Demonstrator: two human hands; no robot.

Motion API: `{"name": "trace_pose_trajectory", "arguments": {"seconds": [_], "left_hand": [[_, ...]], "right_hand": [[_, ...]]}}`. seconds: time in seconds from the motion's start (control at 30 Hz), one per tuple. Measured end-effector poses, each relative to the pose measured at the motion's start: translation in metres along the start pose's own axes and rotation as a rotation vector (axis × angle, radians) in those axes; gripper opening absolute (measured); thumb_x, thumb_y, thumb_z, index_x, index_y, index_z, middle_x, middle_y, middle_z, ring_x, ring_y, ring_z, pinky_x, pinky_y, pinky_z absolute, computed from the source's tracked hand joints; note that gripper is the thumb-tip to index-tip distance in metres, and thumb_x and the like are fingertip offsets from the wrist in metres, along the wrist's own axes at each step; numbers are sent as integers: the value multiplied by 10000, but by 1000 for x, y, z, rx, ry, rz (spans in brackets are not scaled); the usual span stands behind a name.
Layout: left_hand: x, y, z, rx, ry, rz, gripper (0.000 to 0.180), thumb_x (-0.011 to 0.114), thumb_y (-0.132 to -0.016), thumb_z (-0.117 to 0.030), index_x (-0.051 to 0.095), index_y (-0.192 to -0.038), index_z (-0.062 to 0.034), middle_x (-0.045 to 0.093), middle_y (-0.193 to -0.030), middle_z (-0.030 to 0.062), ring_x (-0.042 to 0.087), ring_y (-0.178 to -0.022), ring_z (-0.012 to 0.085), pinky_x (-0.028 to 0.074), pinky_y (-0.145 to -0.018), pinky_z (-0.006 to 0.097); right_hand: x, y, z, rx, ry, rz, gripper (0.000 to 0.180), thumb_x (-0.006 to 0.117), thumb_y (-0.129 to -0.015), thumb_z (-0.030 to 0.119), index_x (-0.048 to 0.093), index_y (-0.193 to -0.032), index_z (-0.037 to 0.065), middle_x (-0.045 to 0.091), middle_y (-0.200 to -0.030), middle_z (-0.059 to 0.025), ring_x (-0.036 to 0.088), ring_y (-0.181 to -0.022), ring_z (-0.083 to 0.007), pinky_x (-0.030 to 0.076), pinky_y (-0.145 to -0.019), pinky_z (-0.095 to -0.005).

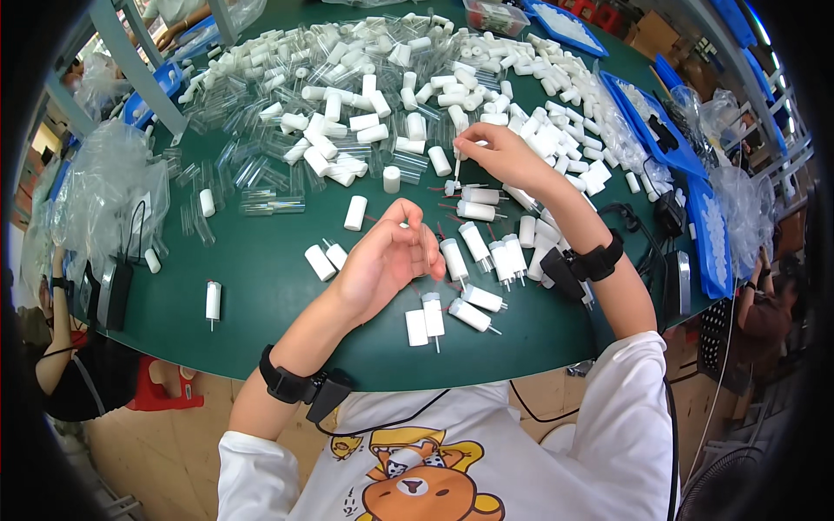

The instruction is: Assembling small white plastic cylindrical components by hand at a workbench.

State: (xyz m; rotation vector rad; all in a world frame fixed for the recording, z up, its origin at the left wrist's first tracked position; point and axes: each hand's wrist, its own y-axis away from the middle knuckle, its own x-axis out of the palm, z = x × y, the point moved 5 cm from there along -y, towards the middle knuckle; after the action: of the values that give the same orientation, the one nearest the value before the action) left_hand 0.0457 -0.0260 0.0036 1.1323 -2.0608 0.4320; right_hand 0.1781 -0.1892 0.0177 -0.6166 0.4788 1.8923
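My left hand [387, 265] is raised over the near middle of the table, fingers curled round what looks like a clear tube [425, 249]. Farther off and to the right, my right hand [502, 154] pinches a small part with a thin white shaft [458, 167], its lower end close to the tabletop. Between and below the hands lie several white cylinders with thin shafts and red wires, such as this one [476, 243]. A pair stands near the front edge: a plain white sleeve [416, 328] beside a cylinder with a shaft [433, 317].
A wide heap of white sleeves [369, 122] and clear tubes [252, 104] covers the green table's [261, 334] far part. Blue trays [711, 234] line the right side; plastic bags [117, 191] hang at left. A lone shafted cylinder [213, 301] lies left. Other people sit at both sides.
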Motion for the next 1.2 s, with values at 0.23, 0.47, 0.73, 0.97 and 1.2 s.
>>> {"name": "trace_pose_trajectory", "arguments": {"seconds": [0.23, 0.47, 0.73, 0.97, 1.2], "left_hand": [[-3, 0, 2, 22, -84, -19, 76, 397, -795, -109, 398, -864, -78, 537, -865, 98, 516, -682, 210, 419, -681, 314], [7, 4, -6, 25, -169, -52, 399, 423, -893, -212, 423, -1241, -18, 529, -1007, 59, 465, -624, 94, 396, -599, 227], [9, 4, -6, 104, -352, -135, 405, 438, -957, -276, 405, -1292, -50, 514, -912, -11, 450, -645, 65, 380, -602, 217], [6, 5, -6, 84, -401, -137, 283, 581, -879, -125, 459, -1124, -54, 542, -1009, 50, 483, -697, 72, 395, -621, 213], [8, 4, 3, -1, -267, -8, 272, 590, -856, -46, 429, -1076, -38, 557, -1001, 76, 523, -717, 103, 436, -635, 233]], "right_hand": [[-11, 41, 23, 41, -232, -77, 270, 552, -897, 245, 602, -981, -7, 644, -936, -65, 584, -883, -128, 448, -777, -255], [11, 114, 82, -284, -652, 100, 178, 526, -911, 85, 567, -1059, -6, 604, -1084, -76, 536, -1040, -136, 425, -874, -276], [27, 114, 65, -355, -622, 42, 176, 534, -904, 78, 570, -1041, -27, 581, -1070, -96, 554, -1006, -159, 425, -888, -301], [26, 114, 47, -281, -851, 51, 219, 474, -937, 102, 541, -1100, -28, 592, -1041, -87, 567, -987, -162, 437, -876, -308], [31, 114, 40, -209, -1056, 155, 307, 422, -954, 168, 522, -1159, -37, 582, -1097, -104, 570, -941, -156, 441, -831, -305]]}}
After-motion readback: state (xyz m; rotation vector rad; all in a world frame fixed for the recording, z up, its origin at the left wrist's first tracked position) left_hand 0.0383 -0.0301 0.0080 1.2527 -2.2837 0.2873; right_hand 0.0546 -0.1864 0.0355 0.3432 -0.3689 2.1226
